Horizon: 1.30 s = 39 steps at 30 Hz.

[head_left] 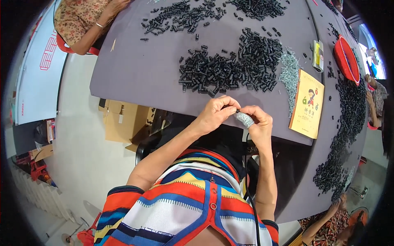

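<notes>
Both my hands meet just off the near edge of the grey-covered table (135, 69). My left hand (214, 114) is closed in a pinch on a small black plastic piece (237, 110), mostly hidden by the fingertips. Against it, the thumb and forefinger of my right hand (260, 123) come together. A clump of small silvery pins (245, 119) lies in the curl of my right hand. Beyond my hands spreads a heap of short black tubular pieces (213, 71). Beside it, to the right, is a strip of loose silvery pins (289, 78).
A yellow booklet (308, 106) lies right of my hands. Farther right are a red basket (347, 60) and a long spread of black pieces (344, 127). Co-workers sit at the far left (78, 24) and lower right (328, 225). A cardboard box (123, 125) stands below the table's left edge.
</notes>
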Tool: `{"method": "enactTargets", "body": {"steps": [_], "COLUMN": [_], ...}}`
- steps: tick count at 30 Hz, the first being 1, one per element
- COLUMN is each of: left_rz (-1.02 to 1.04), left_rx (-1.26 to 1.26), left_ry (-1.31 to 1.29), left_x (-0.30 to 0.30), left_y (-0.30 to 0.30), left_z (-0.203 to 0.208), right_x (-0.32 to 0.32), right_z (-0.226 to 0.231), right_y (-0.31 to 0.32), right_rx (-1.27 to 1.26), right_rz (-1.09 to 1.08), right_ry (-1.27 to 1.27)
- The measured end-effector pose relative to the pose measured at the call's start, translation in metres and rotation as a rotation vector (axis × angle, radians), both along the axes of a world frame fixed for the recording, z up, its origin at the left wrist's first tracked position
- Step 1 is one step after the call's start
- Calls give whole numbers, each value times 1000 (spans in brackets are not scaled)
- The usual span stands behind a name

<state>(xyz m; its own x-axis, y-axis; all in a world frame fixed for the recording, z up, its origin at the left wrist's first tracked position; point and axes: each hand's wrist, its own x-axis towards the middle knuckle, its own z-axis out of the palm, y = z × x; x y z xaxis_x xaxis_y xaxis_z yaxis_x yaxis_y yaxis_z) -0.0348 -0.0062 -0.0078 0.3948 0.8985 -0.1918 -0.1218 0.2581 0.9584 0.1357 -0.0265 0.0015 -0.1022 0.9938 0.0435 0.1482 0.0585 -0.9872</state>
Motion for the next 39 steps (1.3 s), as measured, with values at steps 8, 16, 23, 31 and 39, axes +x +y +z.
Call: {"method": "enactTargets", "body": {"steps": [8, 16, 23, 31, 39], "left_rz": [-77, -18, -50, 130, 206], "left_rx": [-130, -26, -210, -420, -541], "left_ry": [-14, 35, -170, -353, -619], "left_x": [-4, 0, -2, -9, -33], "left_y": [4, 0, 6, 2, 2], "left_z": [8, 1, 0, 3, 2], "right_x": [5, 2, -6, -21, -34], "right_z": [-1, -1, -1, -5, 3], "right_y": [0, 3, 5, 13, 45], "right_rx": [-139, -85, -93, 119, 389], "right_rz": [3, 29, -35, -9, 0], "right_ry": [80, 11, 137, -45, -503]}}
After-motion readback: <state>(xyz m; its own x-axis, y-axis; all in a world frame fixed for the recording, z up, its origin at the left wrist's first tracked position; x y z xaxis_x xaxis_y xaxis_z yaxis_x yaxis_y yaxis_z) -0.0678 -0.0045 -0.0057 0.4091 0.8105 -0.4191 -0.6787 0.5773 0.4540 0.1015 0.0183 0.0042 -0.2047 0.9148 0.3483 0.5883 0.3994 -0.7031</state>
